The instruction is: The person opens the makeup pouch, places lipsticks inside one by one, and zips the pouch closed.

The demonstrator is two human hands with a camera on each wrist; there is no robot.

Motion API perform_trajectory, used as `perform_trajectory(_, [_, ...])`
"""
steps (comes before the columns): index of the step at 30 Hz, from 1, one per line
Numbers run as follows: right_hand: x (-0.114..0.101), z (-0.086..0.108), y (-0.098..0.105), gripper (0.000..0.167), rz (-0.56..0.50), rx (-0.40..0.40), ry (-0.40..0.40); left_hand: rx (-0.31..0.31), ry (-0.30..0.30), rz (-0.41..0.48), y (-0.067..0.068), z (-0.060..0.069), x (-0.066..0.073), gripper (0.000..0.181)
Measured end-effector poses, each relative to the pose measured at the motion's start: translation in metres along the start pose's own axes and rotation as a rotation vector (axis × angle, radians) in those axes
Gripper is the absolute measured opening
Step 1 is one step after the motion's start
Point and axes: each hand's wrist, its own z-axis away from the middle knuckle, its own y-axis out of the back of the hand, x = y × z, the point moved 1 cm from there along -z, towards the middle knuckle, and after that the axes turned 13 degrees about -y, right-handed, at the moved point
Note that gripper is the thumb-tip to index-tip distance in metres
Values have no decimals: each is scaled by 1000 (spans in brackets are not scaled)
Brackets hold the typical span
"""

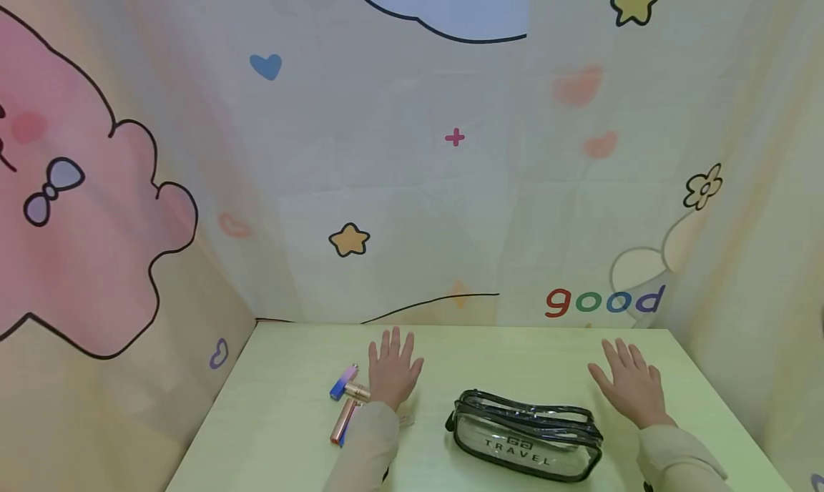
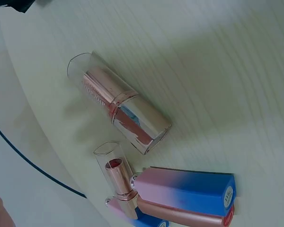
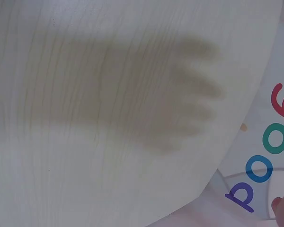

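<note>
My left hand (image 1: 391,370), palm down with fingers spread, is over the table beside a small group of lipsticks. In the left wrist view, a clear-capped lipstick (image 2: 118,101) lies apart from the others. Near it are a second clear-capped lipstick (image 2: 117,177), a pink-to-blue tube (image 2: 189,189), a rose-gold tube (image 2: 180,213) and another pink-and-blue tube (image 2: 149,220), partly covered. A clear travel pouch (image 1: 502,453) with black trim sits between the hands. To its right, my right hand (image 1: 631,386) is spread and holds nothing; its shadow falls on the table in the right wrist view.
The pale wood-grain table (image 1: 296,349) ends at a printed curtain (image 1: 412,192) at the back. More curtain closes in both sides. Colored letters reading "good" (image 1: 605,301) are printed behind the right hand.
</note>
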Motion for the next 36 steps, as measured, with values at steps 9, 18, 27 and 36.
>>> perform_trajectory(9, [-6,3,4,64,-18,51,68,50,-76,-28,0,2,0,54])
perform_trajectory(18, [-20,9,13,64,-39,73,145,30,-147,-58,3,4,4,53])
perform_trajectory(27, [-35,15,17,61,-79,117,224,77,-230,-60,4,6,6,52])
perform_trajectory(36, [-48,28,20,60,-100,131,311,30,-286,-76,6,10,10,53])
